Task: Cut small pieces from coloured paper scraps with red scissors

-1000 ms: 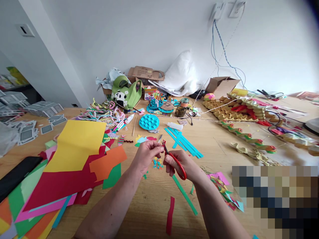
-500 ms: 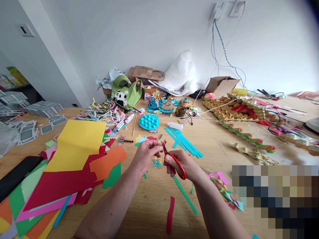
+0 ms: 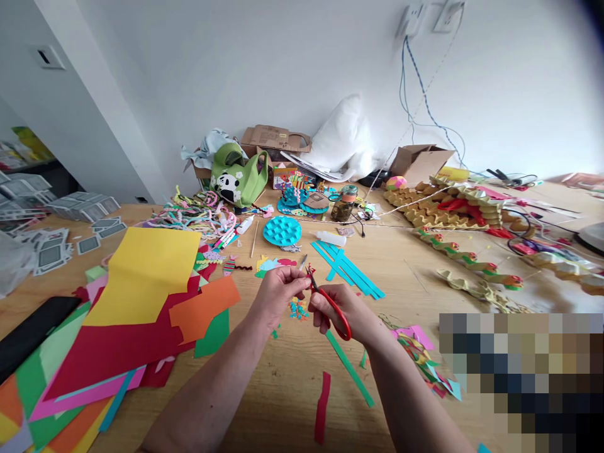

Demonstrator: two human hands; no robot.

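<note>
In my right hand [image 3: 334, 308] is a pair of scissors [image 3: 340, 316] with red handles, its dark blades pointing up and away from me. My left hand [image 3: 284, 286] pinches a small piece of red paper [image 3: 310, 270] at the blade tips; fingers and blades partly cover it. Under my hands lies a little heap of blue, orange and yellow paper bits [image 3: 298, 308]. A green paper strip [image 3: 350, 370] runs from below my right hand towards me, and a red paper strip [image 3: 323, 408] lies nearer.
Coloured paper sheets [image 3: 141, 277] overlap at the left. Beyond my hands are blue strips [image 3: 352, 272], a white bottle [image 3: 331, 238] and a blue scaled disc [image 3: 282, 231]. Egg-carton pieces [image 3: 467, 258] fill the right side. Paper scraps [image 3: 422, 358] lie beside my right forearm.
The red paper at the scissor tips has shifted slightly and its shape looks different. Both hands stay in nearly the same place.
</note>
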